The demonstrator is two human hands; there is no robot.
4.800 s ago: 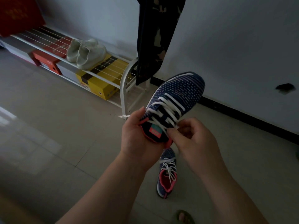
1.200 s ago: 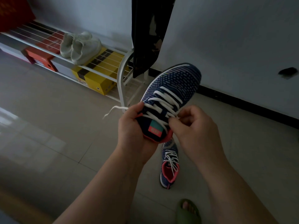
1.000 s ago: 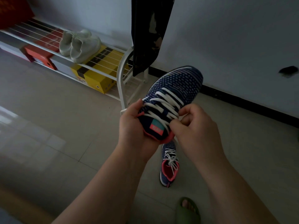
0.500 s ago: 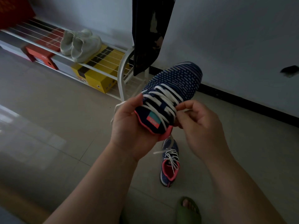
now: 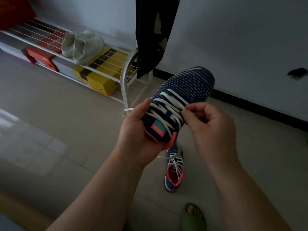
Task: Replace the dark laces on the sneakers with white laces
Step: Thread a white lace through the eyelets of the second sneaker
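Note:
A navy knit sneaker [image 5: 188, 84] with a pink collar is held up in the air, toe pointing away to the upper right. White laces [image 5: 166, 107] cross its upper. My left hand [image 5: 135, 130] grips the heel and left side, thumb along the lacing. My right hand [image 5: 211, 127] pinches a white lace at the sneaker's right side with curled fingers. One loose lace end sticks out past my left hand, another hangs below the heel. The second navy sneaker [image 5: 174, 170], also with white laces, lies on the floor below.
A white wire shoe rack [image 5: 124, 80] stands at the back left with pale sneakers [image 5: 81, 45] on top, and a yellow box [image 5: 100, 77] and a red box [image 5: 41, 55] under it. Dark cloth [image 5: 153, 30] hangs by the wall. My foot in a green slipper [image 5: 193, 215] is at the bottom.
My right hand has shifted up the sneaker's right side and now pinches a lace higher on the lacing. The sneaker has turned slightly and stays in my left hand.

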